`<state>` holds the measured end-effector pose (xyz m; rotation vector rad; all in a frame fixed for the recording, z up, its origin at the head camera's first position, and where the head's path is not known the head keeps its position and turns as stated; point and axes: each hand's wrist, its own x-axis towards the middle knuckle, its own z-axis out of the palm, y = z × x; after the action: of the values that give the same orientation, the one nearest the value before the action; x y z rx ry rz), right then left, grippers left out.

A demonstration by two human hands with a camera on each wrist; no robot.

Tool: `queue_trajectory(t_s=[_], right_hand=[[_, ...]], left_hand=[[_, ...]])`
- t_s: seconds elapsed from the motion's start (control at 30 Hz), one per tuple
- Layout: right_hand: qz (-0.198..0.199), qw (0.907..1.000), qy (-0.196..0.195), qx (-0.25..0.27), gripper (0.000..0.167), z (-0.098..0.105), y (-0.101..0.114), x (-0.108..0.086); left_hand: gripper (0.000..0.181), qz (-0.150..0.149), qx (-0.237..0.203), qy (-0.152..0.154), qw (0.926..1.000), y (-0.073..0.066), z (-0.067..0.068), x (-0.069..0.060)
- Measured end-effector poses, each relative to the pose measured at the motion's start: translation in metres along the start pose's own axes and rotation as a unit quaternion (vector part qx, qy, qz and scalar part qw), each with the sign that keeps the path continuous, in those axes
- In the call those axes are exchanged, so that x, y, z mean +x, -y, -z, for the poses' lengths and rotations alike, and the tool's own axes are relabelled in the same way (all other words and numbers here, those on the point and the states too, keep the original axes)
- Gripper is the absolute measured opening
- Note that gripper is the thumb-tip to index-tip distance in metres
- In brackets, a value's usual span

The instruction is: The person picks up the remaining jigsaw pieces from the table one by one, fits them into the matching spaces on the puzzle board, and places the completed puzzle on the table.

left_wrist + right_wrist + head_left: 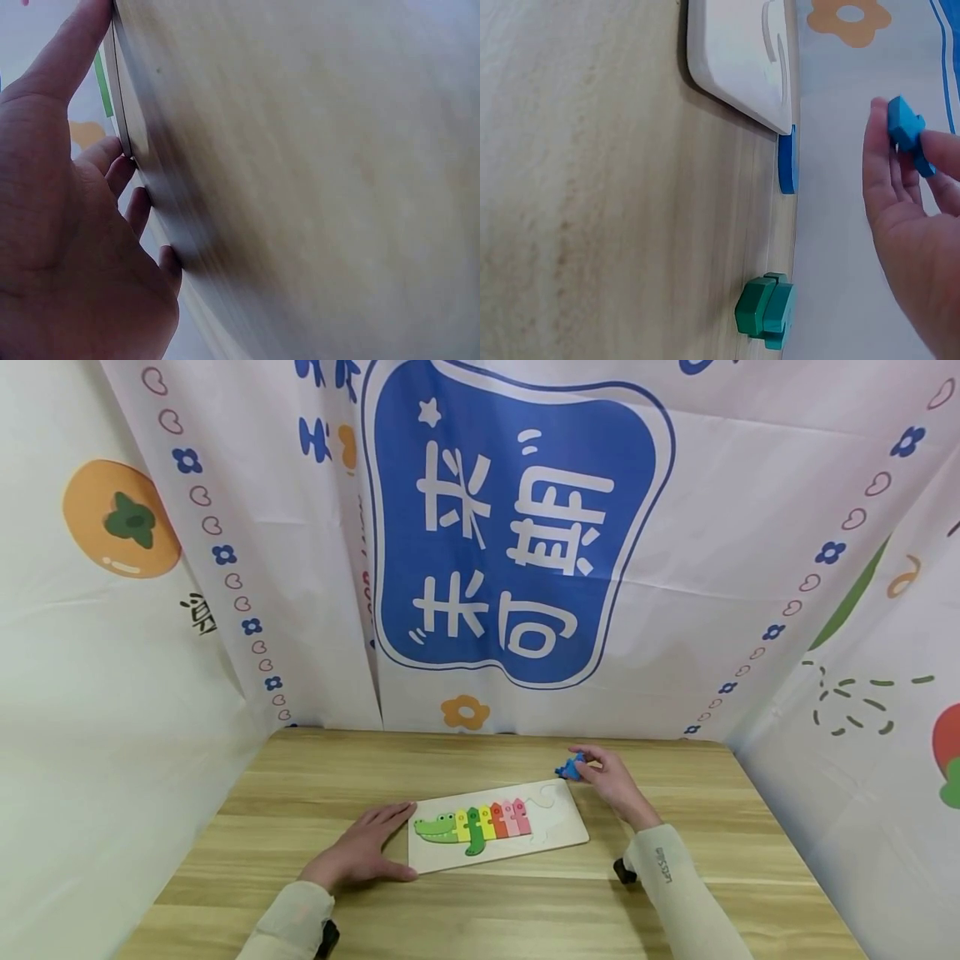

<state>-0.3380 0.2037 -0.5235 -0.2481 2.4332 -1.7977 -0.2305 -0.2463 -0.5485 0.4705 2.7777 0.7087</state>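
Note:
A pale wooden puzzle board lies slightly askew on the table, with a crocodile puzzle partly filled in: a green head, then yellow, green, orange and pink pieces. Bare outlines show at its right end. My left hand is spread at the board's left end, thumb at the near corner and fingertips at the far one. Above the board's far right corner, my right hand pinches a small blue puzzle piece between thumb and fingers. Another blue piece lies on the table beside the board's corner.
Green and teal puzzle pieces lie together on the table in the right wrist view. The wood-grain table meets a printed white curtain at the back, and more cloth hangs on both sides.

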Motion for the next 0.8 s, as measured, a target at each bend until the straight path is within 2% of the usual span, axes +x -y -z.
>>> queue_trajectory(t_s=[0.23, 0.57, 0.8], right_hand=[[0.014, 0.9996, 0.019, 0.017, 0.050, -0.0016, -0.0011, 0.0004], [0.003, 0.9993, 0.034, 0.016, 0.047, -0.0055, -0.0009, -0.0020], [-0.009, 0.9980, 0.061, 0.017, 0.046, -0.0088, -0.0015, -0.0049]], left_hand=[[0.113, -0.005, 0.005, -0.004, 1.0000, 0.0004, 0.0000, 0.0002], [0.114, -0.010, 0.005, -0.002, 0.9999, -0.0006, 0.0006, -0.0007], [0.115, -0.017, 0.009, -0.006, 0.9998, 0.0011, -0.0004, 0.0001]])
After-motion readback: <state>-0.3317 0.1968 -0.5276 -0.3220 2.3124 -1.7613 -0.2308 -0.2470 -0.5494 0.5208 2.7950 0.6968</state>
